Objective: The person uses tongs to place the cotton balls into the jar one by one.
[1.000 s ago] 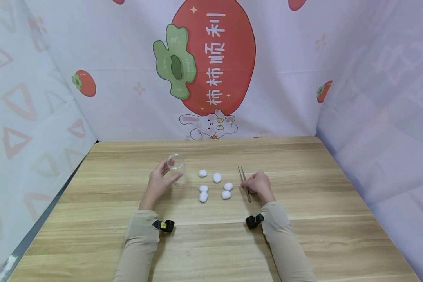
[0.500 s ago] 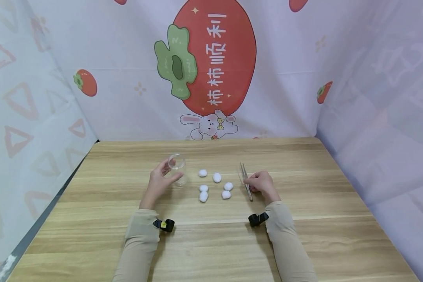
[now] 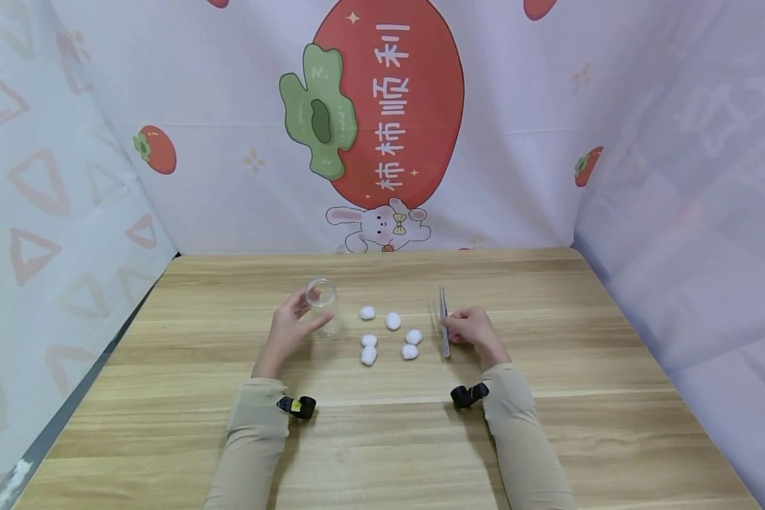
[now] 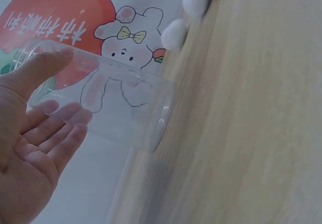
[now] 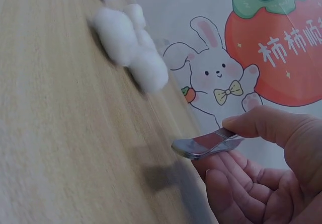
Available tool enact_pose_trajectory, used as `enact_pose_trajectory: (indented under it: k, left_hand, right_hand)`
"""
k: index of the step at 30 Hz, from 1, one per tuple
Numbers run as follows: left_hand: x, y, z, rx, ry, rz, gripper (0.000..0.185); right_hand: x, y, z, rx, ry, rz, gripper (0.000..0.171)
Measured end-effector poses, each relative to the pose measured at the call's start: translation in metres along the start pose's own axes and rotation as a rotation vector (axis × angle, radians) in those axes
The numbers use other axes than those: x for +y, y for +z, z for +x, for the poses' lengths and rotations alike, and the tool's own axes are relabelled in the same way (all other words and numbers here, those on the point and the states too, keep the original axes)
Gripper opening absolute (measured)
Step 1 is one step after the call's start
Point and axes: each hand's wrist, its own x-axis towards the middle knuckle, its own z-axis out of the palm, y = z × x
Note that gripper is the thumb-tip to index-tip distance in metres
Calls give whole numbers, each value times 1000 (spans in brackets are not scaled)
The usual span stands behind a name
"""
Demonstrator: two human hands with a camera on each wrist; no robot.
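Between the left hand (image 3: pixel 288 331), curled round a clear jar (image 3: pixel 324 304), and the right hand (image 3: pixel 473 329), pinching tweezers (image 5: pixel 204 144) (held above the counter (image 3: pixel 382 439)), lie six white balls (image 3: pixel 393 321).

Left fingers (image 4: pixel 66 147) curved, right fingers (image 5: pixel 225 195) pinched.

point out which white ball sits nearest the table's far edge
The back-left ball: it lies farther back than its lone neighbour to the right and the four paired balls.

Booth-like nook: printed cloth (image 3: pixel 516 177) on 3 sides, wood-grain table (image 3: pixel 382 453).
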Motion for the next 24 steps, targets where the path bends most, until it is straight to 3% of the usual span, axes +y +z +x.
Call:
enact_pose_trajectory:
  k: [9,24]
  left_hand:
    - [0,0,0,2,1,-2,68]
    - [2,0,0,1,10,-13,67]
  right_hand:
    - [-2,-2,-2,-27,-2,41,14]
    - [-1,-4,-1,-187,-66,117,26]
